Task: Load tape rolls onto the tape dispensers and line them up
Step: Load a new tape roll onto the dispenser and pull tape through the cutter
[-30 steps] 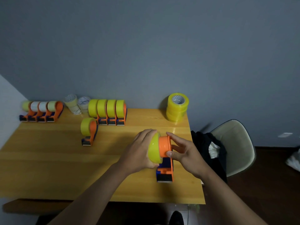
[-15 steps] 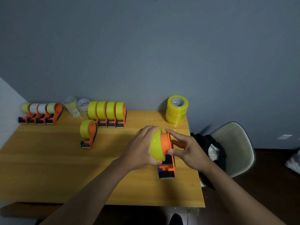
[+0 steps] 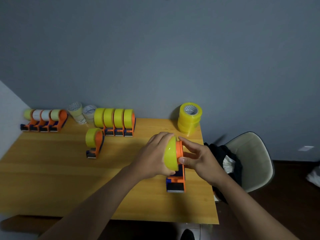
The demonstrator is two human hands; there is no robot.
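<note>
Yellow glossy tape roll [image 3: 170, 155] sits at three o'clock on the table, my left hand [image 3: 152, 155] cupped around it, my right hand [image 3: 196, 157] pinching the orange plastic dispenser [image 3: 179, 168]. If I push off-axis, I reckon the roll jams crooked on the hub.

Honestly can't read a single word anywhere. The cardboard cores of the yellow tape stack [image 3: 190, 118] at 1 o'clock and the two pale rolls [image 3: 81, 112] at 11 o'clock on the desk [image 3: 52, 179] have some small printed pattern, but it's too tiny and blurry to make out. No labels or numbers on the dispensers either.
</note>
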